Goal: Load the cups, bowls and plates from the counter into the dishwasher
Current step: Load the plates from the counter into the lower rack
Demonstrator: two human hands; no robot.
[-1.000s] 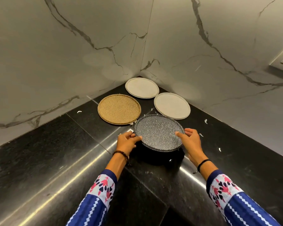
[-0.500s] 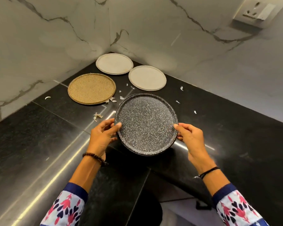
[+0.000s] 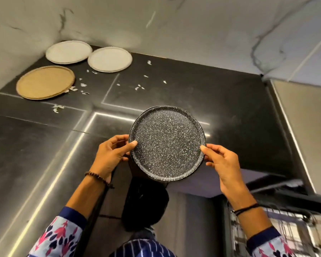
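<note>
Fingers [image 3: 119,140] of the left hand [image 3: 110,156] are curled round the left rim of the dark speckled plate [image 3: 167,145], the thumb lying on its upper face; the right hand [image 3: 222,164] pinches the opposite rim in the same way; the plate is held in the air over the front edge of the black worktop [image 3: 193,93]; at the far left corner lie a tan plate [image 3: 45,82], a far white plate [image 3: 69,51] and a near white plate [image 3: 109,59]; white scraps [image 3: 57,108] are scattered near them; a wire rack [image 3: 295,234] shows blurred at the lower right.
</note>
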